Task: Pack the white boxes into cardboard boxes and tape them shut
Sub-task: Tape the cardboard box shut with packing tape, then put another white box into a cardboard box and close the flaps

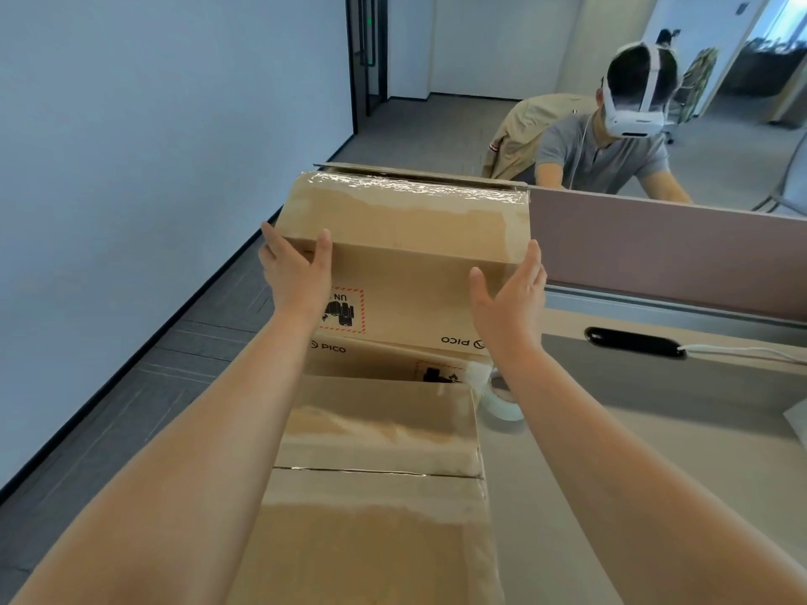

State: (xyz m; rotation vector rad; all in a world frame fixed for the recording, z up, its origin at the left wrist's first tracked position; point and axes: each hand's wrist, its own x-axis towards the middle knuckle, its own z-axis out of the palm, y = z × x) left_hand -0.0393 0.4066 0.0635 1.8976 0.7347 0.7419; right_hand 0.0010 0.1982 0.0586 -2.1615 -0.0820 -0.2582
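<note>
Up ahead, the desk [655, 430] is stretching out under and to the right of both arms, pale grey, with a pinkish partition [677, 246] standing along its far edge beyond the right hand [511, 299]. Lying directly below the forearms is a closed cardboard box [375, 517], brown, its top flaps meeting at a seam covered by glossy clear tape. Sitting on top of it, at the far end, is the upper cardboard box [406, 255], also brown and taped along its far edge, showing an upside-down PICO logo and a red-bordered warning label beside the left hand [297, 272]. That left hand is pressing on the upper box's left corner, fingers on the side and thumb on the near face. The right hand is spread open, fingers straight, flat against the box's right side. Just beside the right wrist, a roll of tape [502, 403] is resting on the desk, touching the lower box.
</note>
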